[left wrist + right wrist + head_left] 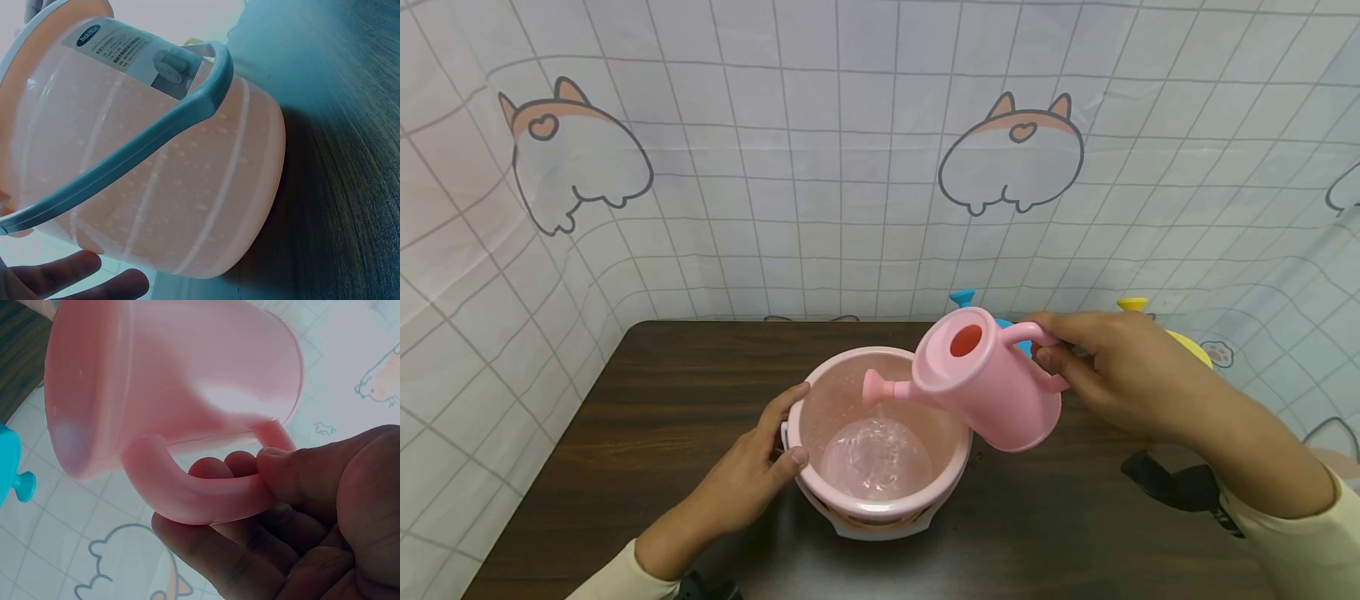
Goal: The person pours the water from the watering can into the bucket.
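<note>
A pink watering can (992, 392) is tilted over a pink bucket (880, 506), its spout pointing down into the opening. My right hand (1120, 375) grips the can by its handle; in the right wrist view the fingers and thumb curl round the handle (200, 500). Rippling water (876, 458) lies in the bottom of the bucket, under the spout head. With thumb and fingers at the rim, my left hand (752, 458) holds the bucket's left side. The left wrist view shows the bucket's grey-blue carrying handle (125, 159) hanging along its side, near a printed label (131, 53).
Behind the pink can stands a blue watering can (962, 297), mostly hidden. A yellow one (1191, 348) is partly covered by my right arm. The dark wooden table (647, 400) backs onto a white gridded curtain (820, 167) with cartoon dogs.
</note>
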